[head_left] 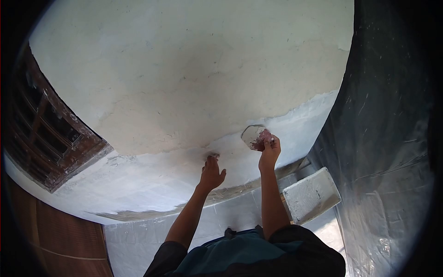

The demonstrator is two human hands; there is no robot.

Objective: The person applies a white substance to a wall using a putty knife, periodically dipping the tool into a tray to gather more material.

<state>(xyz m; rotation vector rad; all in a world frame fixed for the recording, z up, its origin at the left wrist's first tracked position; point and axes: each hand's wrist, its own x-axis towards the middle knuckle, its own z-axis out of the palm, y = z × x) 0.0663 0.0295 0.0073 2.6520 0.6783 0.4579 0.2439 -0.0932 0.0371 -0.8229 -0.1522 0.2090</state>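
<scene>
My right hand (270, 148) is closed on a flat putty spreader (253, 137), held up close to the wall. The spreader has a pale, putty-smeared face with reddish patches; its far edge looks angular. My left hand (212, 175) reaches toward the wall (194, 101), fingers stretched and thumb apart. Its fingertips are at a small dark, rough spot (213, 156); whether they press on it is hard to tell. Cream paint covers the upper wall, while a whitish, smeared band (152, 177) runs along its lower part.
A white tray (314, 195) with whitish residue stands right of my right forearm. Dark plastic sheeting (383, 138) hangs at the right. At the left are a brown wooden window frame (76, 159) and a reddish-brown panel (69, 231). Grey sheeting (138, 237) covers the floor below.
</scene>
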